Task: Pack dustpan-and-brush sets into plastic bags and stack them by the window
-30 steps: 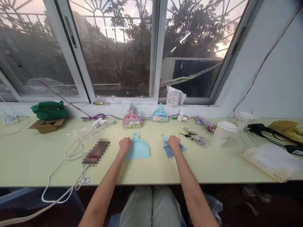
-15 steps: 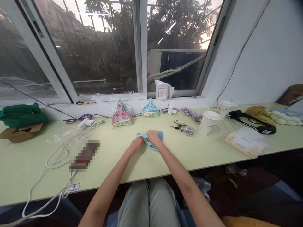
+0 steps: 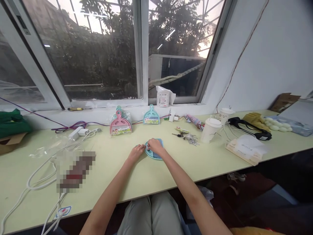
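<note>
Smoothly curved dustpan [image 3: 154,158], bristly brush [image 3: 156,155]

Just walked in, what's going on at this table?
A seated person has both bare hands at a light-blue plastic dustpan with a small blue-bristled brush lying in it, on a pale yellow-green table. The left hand is at the handle end; the right hand is over the brush. Exact finger grip is hard to make out. A pink plastic dustpan-and-brush set stands behind, near the window.
</note>
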